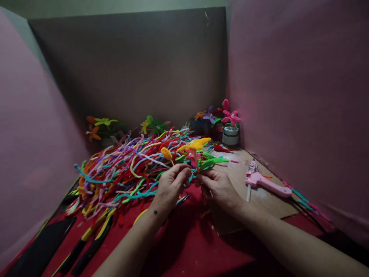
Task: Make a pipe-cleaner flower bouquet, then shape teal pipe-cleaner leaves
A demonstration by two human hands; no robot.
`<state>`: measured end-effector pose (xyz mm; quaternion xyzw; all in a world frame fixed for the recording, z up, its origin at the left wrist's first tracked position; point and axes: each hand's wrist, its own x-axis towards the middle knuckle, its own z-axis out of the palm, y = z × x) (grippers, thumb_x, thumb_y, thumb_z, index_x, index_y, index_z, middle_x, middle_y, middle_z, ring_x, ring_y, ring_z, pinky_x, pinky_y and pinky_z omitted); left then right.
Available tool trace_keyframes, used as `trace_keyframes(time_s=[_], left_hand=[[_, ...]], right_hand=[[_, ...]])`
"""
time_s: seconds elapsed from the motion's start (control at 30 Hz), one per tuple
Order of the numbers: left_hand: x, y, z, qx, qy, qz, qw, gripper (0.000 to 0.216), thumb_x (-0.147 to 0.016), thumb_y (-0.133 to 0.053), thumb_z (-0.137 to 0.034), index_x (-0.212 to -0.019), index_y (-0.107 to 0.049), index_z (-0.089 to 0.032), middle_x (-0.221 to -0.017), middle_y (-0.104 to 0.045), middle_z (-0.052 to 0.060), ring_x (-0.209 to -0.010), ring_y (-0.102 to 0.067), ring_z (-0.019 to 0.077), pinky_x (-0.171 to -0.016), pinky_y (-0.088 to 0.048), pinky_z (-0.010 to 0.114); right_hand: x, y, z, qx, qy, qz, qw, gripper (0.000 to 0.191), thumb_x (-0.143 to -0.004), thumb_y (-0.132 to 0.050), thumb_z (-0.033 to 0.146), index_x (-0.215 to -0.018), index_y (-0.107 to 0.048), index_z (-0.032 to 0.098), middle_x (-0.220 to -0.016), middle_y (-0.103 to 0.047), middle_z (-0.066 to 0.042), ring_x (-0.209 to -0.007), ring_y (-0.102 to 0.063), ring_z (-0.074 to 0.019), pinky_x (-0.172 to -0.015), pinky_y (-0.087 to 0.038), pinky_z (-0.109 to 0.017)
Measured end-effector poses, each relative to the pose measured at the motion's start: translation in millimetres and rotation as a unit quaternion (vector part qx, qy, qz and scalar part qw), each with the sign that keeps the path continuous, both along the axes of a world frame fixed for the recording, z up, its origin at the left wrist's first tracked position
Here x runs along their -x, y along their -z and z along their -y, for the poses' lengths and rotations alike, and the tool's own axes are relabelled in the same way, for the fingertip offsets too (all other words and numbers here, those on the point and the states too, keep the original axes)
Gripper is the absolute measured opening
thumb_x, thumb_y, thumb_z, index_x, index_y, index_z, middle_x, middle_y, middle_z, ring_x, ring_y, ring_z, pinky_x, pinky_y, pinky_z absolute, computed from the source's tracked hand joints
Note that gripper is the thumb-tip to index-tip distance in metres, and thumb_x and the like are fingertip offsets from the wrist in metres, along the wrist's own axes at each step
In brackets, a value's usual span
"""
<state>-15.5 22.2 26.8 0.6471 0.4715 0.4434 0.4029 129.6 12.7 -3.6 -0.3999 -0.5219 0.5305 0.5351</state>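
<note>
9 o'clock: orange flower (93, 133), looks done. 8: pipe-cleaner pile (121, 165), unshaped. Orange bud (166, 154) just above left hand (170, 184); fingertips bunched, grip hidden. Yellow flower (196, 144), dial centre, petals formed, stem likely unfinished; right hand (220, 188), 5, pinches stem. 2: pink flower (231, 117), looks done.

"How many hands do you count?"

"Two, both mine: one left hand (171, 185) and one right hand (221, 187)."

"And flowers?"

"I have one yellow flower (195, 144) in my fingers, and I see two orange flowers (93, 133)."

"What about other things?"

"I count one glue gun (266, 183), one glue stick (248, 193), one board (276, 204) and two black-and-yellow handles (95, 244)."

"Pipe cleaners (132, 161)?"

"Too many for me to count."
</note>
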Motion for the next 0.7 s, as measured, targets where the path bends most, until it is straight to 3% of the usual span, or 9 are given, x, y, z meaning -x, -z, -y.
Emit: trace_keyframes(time_s=[0.13,0.27,0.43,0.6,0.67,0.7], left_hand=[[-10,-6.4,11,0.014,-0.011,0.082,0.996,0.027,-0.072,-0.056,-0.042,-0.077,-0.059,-0.015,-0.054,-0.050,-0.003,-0.047,-0.042,0.0077,-0.044,-0.035,0.019],[-12,-5.3,13,-0.010,-0.037,0.069,0.997,0.025,-0.075,-0.053,-0.037,-0.060,-0.054,-0.016,-0.047,-0.046,-0.004,-0.043,-0.041,0.0074,-0.042,-0.034,0.019],[-10,-5.9,17,-0.020,-0.040,0.031,0.999,0.024,-0.076,-0.052,-0.032,-0.056,-0.051,-0.019,-0.043,-0.046,-0.004,-0.038,-0.041,0.0079,-0.038,-0.032,0.020],[-9,-13.7,22,-0.004,-0.027,-0.006,1.000,0.024,-0.076,-0.052,-0.030,-0.055,-0.051,-0.019,-0.039,-0.045,-0.004,-0.037,-0.039,0.0077,-0.039,-0.032,0.020],[-10,-16.2,22,0.002,-0.030,-0.011,0.999,0.025,-0.075,-0.052,-0.030,-0.053,-0.049,-0.018,-0.038,-0.044,-0.005,-0.036,-0.038,0.0069,-0.039,-0.032,0.020],[-11,-17.0,22,-0.002,-0.034,-0.009,0.999,0.026,-0.076,-0.051,-0.030,-0.053,-0.048,-0.018,-0.038,-0.044,-0.005,-0.037,-0.038,0.0067,-0.040,-0.032,0.019]], right_hand=[[6,2.2,5,-0.065,-0.011,0.053,0.996,0.023,-0.077,-0.055,0.033,-0.065,-0.061,0.014,-0.055,-0.052,0.002,-0.049,-0.041,-0.0075,-0.047,-0.032,-0.020],[10,3.2,9,-0.133,-0.006,0.130,0.983,0.024,-0.080,-0.048,0.024,-0.059,-0.056,0.017,-0.051,-0.049,0.003,-0.049,-0.043,-0.0091,-0.050,-0.034,-0.021],[8,12.2,15,-0.290,0.060,0.270,0.916,0.021,-0.080,-0.042,0.014,-0.061,-0.049,0.017,-0.054,-0.052,0.000,-0.050,-0.047,-0.0107,-0.052,-0.036,-0.023],[4,19.4,19,-0.404,0.076,0.350,0.842,0.016,-0.076,-0.038,0.007,-0.072,-0.052,0.016,-0.062,-0.057,-0.005,-0.057,-0.050,-0.0137,-0.056,-0.038,-0.024],[3,17.8,19,-0.421,0.077,0.354,0.832,0.016,-0.075,-0.039,0.007,-0.075,-0.052,0.016,-0.066,-0.058,-0.006,-0.060,-0.051,-0.0146,-0.057,-0.038,-0.025],[3,15.7,18,-0.411,0.075,0.345,0.841,0.015,-0.076,-0.040,0.008,-0.075,-0.052,0.017,-0.066,-0.057,-0.005,-0.059,-0.050,-0.0141,-0.057,-0.038,-0.025]])
